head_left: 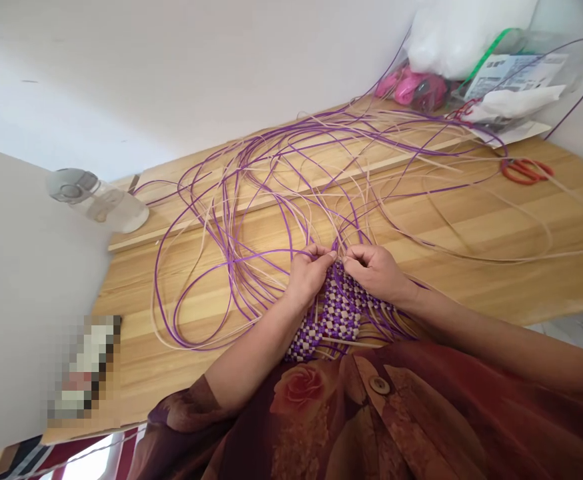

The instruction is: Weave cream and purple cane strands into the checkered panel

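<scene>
A woven piece [341, 310] in a purple and beige checkered pattern lies near the table's front edge, close to my body. At its far edge my left hand [310, 272] is closed, thumb and finger pinching a strand. Just to the right, my right hand [377, 272] pinches strands at the same edge, its fingertips nearly meeting those of the left. Long purple and beige plastic strands [231, 247] run out from the weave in loose loops over the table. Exactly which strands sit between the fingertips is too small to make out.
On the wooden table [471, 220], orange-handled scissors [526, 171] lie at the right. A clear bottle with a grey lid [116, 207] stands at the left back. Plastic bags [451, 40] and pink items [411, 87] fill the far right corner. A blurred-out object [86, 370] lies front left.
</scene>
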`<action>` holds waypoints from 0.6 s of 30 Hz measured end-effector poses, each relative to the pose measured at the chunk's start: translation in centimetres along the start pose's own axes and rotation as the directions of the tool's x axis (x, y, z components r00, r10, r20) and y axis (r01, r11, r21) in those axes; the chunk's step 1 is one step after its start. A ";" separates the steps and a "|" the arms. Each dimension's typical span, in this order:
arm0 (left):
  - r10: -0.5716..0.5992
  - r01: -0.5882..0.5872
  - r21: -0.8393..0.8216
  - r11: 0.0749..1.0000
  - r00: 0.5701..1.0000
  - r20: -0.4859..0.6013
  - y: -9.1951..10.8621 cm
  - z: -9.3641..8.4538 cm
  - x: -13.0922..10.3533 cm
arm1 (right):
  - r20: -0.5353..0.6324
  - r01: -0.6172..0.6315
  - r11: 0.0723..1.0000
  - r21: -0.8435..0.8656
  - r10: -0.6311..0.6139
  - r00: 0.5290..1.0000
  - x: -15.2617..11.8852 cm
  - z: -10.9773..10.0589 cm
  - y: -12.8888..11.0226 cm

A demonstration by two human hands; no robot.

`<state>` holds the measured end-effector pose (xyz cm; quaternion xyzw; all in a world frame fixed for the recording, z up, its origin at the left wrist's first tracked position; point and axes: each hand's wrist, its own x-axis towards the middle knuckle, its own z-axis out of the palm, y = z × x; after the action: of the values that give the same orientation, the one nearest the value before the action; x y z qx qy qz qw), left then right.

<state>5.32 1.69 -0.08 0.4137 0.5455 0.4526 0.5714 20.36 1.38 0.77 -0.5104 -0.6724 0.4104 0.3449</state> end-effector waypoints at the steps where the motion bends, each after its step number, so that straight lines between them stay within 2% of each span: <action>1: 0.031 -0.031 0.024 0.999 1.000 0.000 0.0 0.0 0.0 | 0.002 0.012 1.000 -0.003 -0.012 1.000 0.0 0.0 -0.1; 5: 0.122 -0.123 0.054 0.991 0.992 0.010 0.0 0.2 -0.1 | -0.023 0.049 0.999 0.009 -0.049 0.999 -0.3 0.0 0.0; 9: 0.066 -0.066 0.018 0.998 0.998 -0.013 -0.3 0.3 0.2 | -0.051 0.059 0.998 0.038 -0.057 0.997 -0.6 -0.1 0.4; 12: 0.027 -0.027 -0.001 1.000 1.000 -0.008 -0.4 0.1 0.4 | -0.039 0.081 0.995 -0.058 -0.083 0.996 -1.1 -0.7 0.3; 14: -0.006 0.006 -0.044 0.999 1.000 0.010 -0.3 -0.1 0.3 | -0.080 0.164 0.963 -0.211 -0.184 0.980 -1.7 -1.2 -0.4; 16: -0.032 0.035 -0.101 0.994 0.999 0.031 -0.2 -0.2 0.2 | -0.135 0.276 0.877 -0.394 -0.352 0.926 -2.5 -1.7 -1.4; 18: -0.028 0.034 -0.135 0.990 0.999 0.044 -0.1 -0.4 0.0 | -0.072 0.372 0.770 -0.519 -0.472 0.879 -3.3 -1.9 -2.6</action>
<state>4.96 1.70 -0.20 0.3748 0.5078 0.4709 0.6164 21.77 -1.78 3.73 -0.4539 -0.8138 0.0851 0.3527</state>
